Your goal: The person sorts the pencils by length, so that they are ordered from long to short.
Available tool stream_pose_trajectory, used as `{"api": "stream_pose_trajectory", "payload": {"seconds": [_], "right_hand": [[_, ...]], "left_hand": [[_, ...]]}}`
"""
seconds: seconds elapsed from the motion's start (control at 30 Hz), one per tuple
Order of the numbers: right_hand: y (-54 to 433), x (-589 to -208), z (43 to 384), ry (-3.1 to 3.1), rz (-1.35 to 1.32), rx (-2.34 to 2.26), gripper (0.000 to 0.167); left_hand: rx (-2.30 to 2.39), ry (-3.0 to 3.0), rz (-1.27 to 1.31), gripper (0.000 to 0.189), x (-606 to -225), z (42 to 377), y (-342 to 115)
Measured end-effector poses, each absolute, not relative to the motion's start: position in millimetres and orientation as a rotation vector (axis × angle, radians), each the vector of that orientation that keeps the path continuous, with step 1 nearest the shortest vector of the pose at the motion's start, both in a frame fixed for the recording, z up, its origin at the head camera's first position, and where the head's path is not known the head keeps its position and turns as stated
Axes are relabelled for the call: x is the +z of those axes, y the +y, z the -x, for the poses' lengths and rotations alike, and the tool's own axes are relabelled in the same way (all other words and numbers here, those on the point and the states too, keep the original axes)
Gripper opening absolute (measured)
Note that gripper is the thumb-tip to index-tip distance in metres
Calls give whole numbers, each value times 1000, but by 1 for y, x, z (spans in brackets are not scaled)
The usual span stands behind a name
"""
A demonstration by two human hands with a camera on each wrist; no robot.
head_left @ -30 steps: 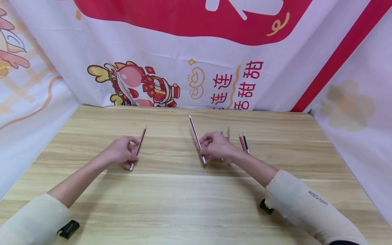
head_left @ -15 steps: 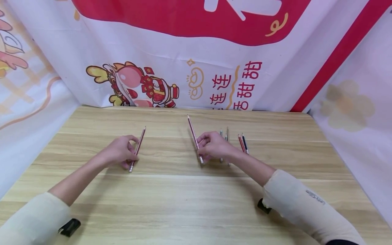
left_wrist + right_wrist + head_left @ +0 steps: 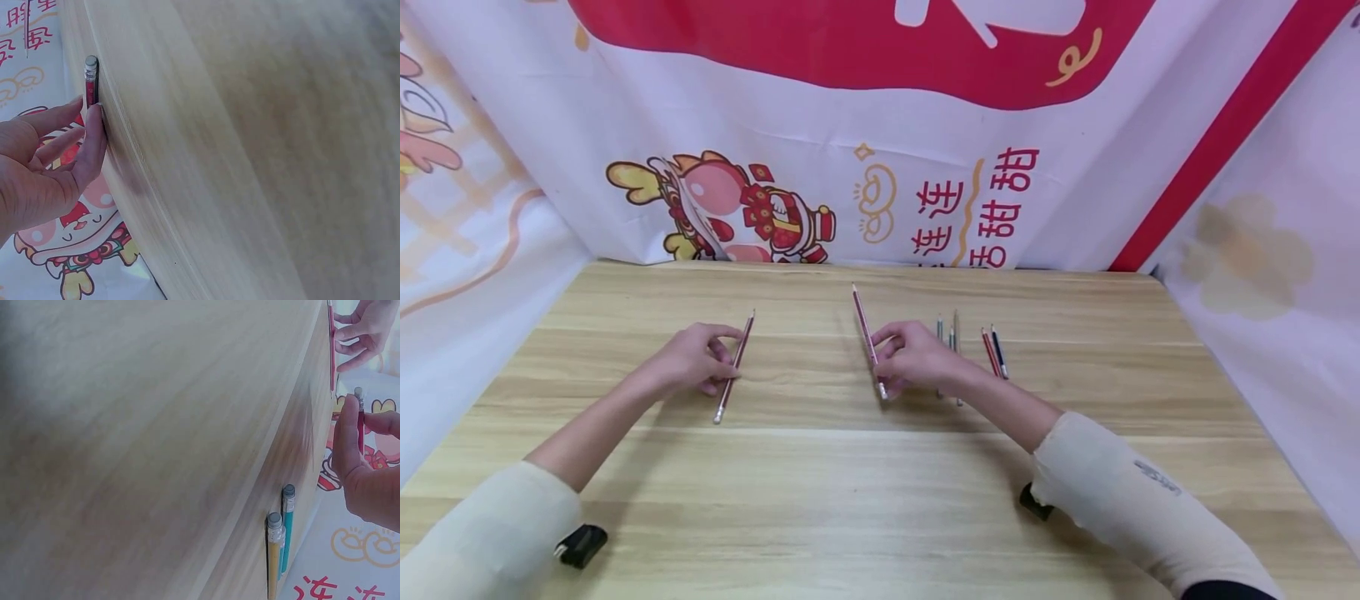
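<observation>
On the left of the table, my left hand (image 3: 688, 362) holds a dark red pencil (image 3: 723, 400) between thumb and fingertips. Its white eraser end points toward me, and it appears to lie on or close to the wood. The left wrist view shows the thumb (image 3: 94, 140) across the pencil's side. Right of the middle, my right hand (image 3: 917, 354) pinches a second dark red pencil (image 3: 861, 317) near its eraser end, tip pointing away. The right wrist view shows this pencil (image 3: 360, 428) between thumb and finger, apart from the tabletop.
Behind my right hand lie several pencils, among them a green pencil (image 3: 940, 329) and a tan pencil (image 3: 957, 325). A red pencil (image 3: 989, 350) and a dark blue pencil (image 3: 998, 346) lie farther right. A printed cloth (image 3: 820, 125) hangs along the table's (image 3: 850, 500) back edge.
My right hand has moved slightly left with its pencil. My left hand has shifted a little forward along its pencil, whose eraser end shows more. The loose pencils have stayed in place.
</observation>
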State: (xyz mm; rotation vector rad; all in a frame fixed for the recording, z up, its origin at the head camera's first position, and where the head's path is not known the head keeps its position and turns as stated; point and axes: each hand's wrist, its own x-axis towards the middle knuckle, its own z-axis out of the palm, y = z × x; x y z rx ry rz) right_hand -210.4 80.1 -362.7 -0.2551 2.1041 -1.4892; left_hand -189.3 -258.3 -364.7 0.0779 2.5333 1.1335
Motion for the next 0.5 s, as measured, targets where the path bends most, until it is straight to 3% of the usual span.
{"api": "stream_pose_trajectory", "payload": {"seconds": [0.5], "right_hand": [[71, -364, 215, 2041, 272, -1521, 49]], "left_hand": [[1157, 2507, -103, 67, -367, 198, -262]]}}
